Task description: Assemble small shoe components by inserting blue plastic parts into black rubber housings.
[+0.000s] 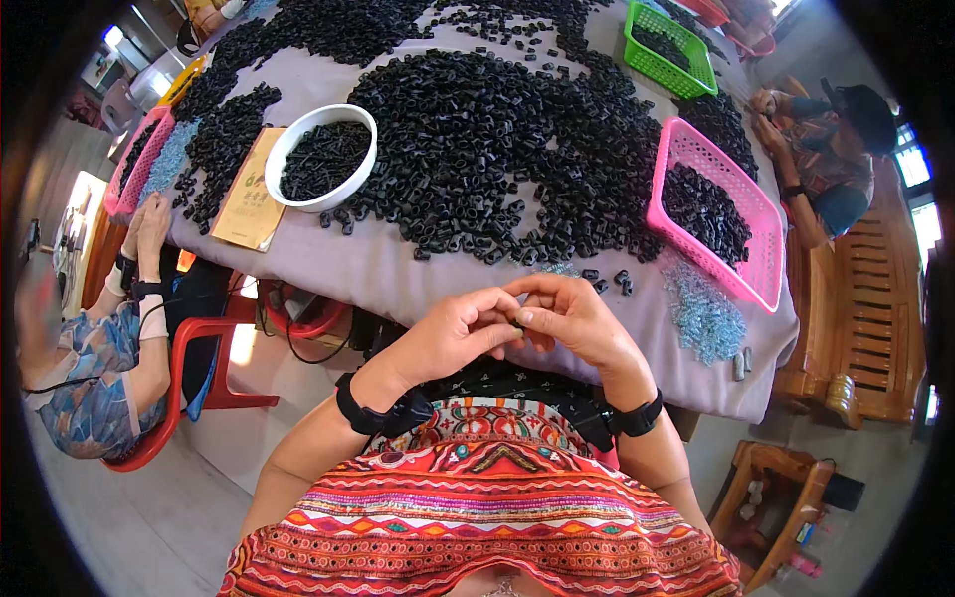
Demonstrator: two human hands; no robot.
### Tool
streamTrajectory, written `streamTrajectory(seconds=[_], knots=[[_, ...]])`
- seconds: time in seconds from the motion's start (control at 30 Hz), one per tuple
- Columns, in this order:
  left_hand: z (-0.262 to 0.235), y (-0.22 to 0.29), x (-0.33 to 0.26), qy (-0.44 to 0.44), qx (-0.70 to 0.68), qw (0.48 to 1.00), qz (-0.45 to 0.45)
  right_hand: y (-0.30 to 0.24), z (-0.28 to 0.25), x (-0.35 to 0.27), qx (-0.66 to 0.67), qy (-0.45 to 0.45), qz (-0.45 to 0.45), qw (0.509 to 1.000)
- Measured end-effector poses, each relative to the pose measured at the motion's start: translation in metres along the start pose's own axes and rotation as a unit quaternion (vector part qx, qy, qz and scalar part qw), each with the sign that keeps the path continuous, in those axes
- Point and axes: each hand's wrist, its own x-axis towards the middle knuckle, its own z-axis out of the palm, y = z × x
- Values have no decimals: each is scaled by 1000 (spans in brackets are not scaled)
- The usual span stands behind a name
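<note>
My left hand (460,329) and my right hand (572,318) meet just in front of the table's near edge, fingertips pinched together on one small black plastic part (517,322). Most of that part is hidden by my fingers. Directly beyond my hands lies a big heap of black plastic parts (497,139) spread over the grey tablecloth (398,274). A few loose black parts (609,279) and a patch of small pale blue pieces (702,313) lie near my right hand.
A white bowl (320,122) of black parts sits on a tan card at left. A pink basket (753,261) stands at right, a green basket (668,68) at the back, another pink basket (134,169) far left. A person sits at each side; wooden benches stand at right.
</note>
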Motion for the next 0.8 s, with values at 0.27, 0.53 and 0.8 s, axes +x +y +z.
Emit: streamTrajectory(seconds=[0.27,0.53,0.8], knots=[[-7,3,5,56,-5,998,22,0,-4,5,-24,25,-29,999],[-32,-7,-5,188,30,982,9,-7,-1,37,-414,204,-231,856],[-34,-11,-4,201,-18,979,31,-7,16,73,-555,187,-251,771]])
